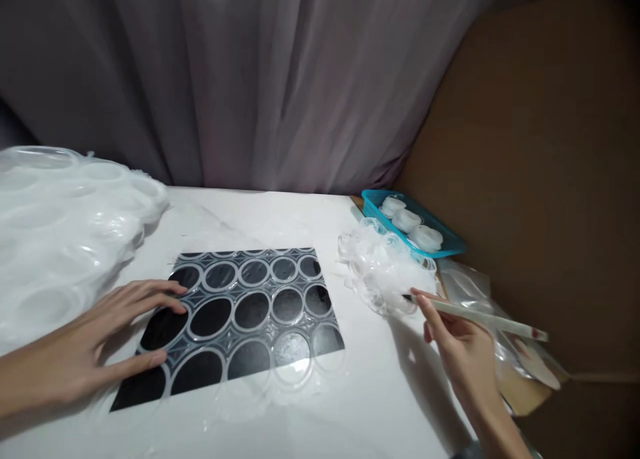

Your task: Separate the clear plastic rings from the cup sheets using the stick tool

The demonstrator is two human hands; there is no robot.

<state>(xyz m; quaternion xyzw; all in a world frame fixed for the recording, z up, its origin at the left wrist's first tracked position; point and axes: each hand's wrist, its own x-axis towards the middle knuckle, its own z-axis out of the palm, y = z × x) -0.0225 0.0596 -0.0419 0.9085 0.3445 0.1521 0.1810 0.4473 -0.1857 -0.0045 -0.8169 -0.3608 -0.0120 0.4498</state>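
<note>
A clear moulded sheet with rows of rings lies over a flat black board and reaches past its front edge. My left hand rests with fingers spread on the left part of the sheet. In my right hand is a slim, pale pen-like tool with a dark tip; its exact kind I cannot make out. The tip points left, at the lower right edge of a heap of clear, curly plastic scraps. Whether it touches the heap I cannot tell.
A blue basket at the back right holds stacks of white rings. Clear plastic bags lie at the right. A large bundle of ringed sheets stands at the left. Behind the white table hangs a grey curtain.
</note>
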